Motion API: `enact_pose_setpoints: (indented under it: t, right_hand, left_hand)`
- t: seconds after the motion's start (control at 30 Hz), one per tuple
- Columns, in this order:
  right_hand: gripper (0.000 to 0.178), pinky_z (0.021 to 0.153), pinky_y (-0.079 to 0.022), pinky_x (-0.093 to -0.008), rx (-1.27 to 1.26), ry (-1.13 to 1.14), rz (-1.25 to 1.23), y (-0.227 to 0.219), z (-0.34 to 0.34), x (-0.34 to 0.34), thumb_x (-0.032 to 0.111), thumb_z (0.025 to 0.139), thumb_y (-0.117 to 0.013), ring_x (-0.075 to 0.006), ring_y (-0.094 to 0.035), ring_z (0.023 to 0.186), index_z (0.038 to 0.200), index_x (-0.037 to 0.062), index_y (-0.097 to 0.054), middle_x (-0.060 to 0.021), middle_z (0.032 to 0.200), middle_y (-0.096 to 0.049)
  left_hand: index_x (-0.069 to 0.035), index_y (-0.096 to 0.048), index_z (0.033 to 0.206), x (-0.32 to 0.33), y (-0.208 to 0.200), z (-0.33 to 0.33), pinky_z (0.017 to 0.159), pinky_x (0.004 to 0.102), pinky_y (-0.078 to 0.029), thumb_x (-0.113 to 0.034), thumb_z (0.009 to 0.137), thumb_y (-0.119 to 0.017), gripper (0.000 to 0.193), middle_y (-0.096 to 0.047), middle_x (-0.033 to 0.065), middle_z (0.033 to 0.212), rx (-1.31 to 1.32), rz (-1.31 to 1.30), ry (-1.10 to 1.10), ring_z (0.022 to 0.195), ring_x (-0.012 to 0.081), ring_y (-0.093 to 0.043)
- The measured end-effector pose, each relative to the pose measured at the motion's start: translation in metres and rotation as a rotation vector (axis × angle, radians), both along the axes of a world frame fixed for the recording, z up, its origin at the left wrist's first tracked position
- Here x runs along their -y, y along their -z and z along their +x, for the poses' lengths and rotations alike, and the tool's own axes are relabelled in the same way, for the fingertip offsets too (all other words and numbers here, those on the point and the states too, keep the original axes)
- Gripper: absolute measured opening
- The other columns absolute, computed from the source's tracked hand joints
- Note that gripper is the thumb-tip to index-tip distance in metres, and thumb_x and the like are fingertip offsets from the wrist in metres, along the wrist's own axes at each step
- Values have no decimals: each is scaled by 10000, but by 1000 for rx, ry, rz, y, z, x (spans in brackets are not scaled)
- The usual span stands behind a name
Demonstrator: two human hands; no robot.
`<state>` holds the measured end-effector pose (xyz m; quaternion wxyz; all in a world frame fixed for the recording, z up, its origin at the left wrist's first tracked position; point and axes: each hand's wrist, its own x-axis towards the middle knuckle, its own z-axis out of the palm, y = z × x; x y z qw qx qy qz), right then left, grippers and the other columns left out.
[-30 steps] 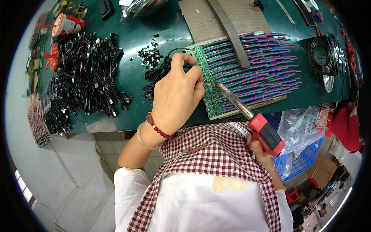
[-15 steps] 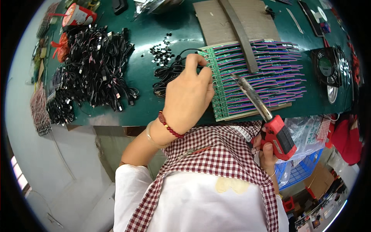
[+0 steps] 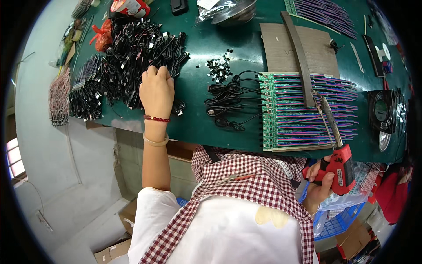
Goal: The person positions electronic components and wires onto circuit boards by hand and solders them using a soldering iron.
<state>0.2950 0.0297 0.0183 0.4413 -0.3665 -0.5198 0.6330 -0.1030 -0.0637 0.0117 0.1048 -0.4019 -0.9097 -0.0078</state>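
We see our left hand (image 3: 156, 90) reaching out over the green worktop (image 3: 198, 53), its fingers curled down into the heap of black cables (image 3: 132, 48); whether they pinch one cable we cannot tell. Our right hand (image 3: 320, 182) sits low at the near edge of the worktop, wrapped tight round the red grip of a soldering gun (image 3: 336, 149), whose metal tip lies over the row of green circuit strips with purple wires (image 3: 303, 112). The strips rest well apart from our left hand, with loose black leads (image 3: 231, 103) between them.
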Motion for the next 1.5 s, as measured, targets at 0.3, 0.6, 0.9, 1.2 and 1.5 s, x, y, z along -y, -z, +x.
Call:
enact_pose_setpoints:
  t: [0.3, 0.6, 0.9, 1.2, 1.5]
  right_hand:
    - [428, 489, -375, -237, -73, -5, 32, -2, 0, -6, 352, 955, -474, -89, -404, 500, 1165, -18, -422, -53, 646, -475]
    - [422, 498, -390, -252, -76, 1, 19, -9, -9, -4, 329, 945, -488, -107, -420, 520, 1166, -24, -418, -66, 642, -480]
    - [396, 482, -376, -222, -100, -22, 19, -10, -8, -12, 337, 967, -455, -82, -411, 498, 1156, -8, -416, -44, 637, -468]
    - [392, 703, -495, -299, 57, -31, -164, -45, -50, -10, 16, 841, -594, -177, -596, 752, 1204, 7, -448, -148, 931, -592]
    - [185, 764, -484, -236, 179, -196, -120, -58, -83, -14, 37, 855, -634, -80, -590, 887, 1034, 10, -598, -37, 963, -627]
  left_hand:
    - [5, -562, 839, 18, -14, -27, 645, 391, -452, -94, 878, -567, 106, -597, 138, 809, 269, 534, 134, 724, 316, -571]
    - [-23, -615, 834, 36, -34, -20, 644, 367, -476, -256, 818, -661, 238, -614, 112, 787, 524, 103, -72, 740, 306, -607]
    - [45, -535, 873, 48, -16, 4, 572, 251, -463, 11, 829, -499, 67, -611, 101, 742, 580, 597, -108, 614, 96, -553]
    - [22, -491, 882, 0, -58, 100, 400, 234, -429, -92, 959, -420, 154, -431, 9, 544, 1751, 678, 115, 407, 67, -389]
    - [22, -497, 862, -16, -47, 155, 463, 239, -480, -49, 939, -433, 123, -496, 29, 573, 2069, 379, 140, 474, 85, -502]
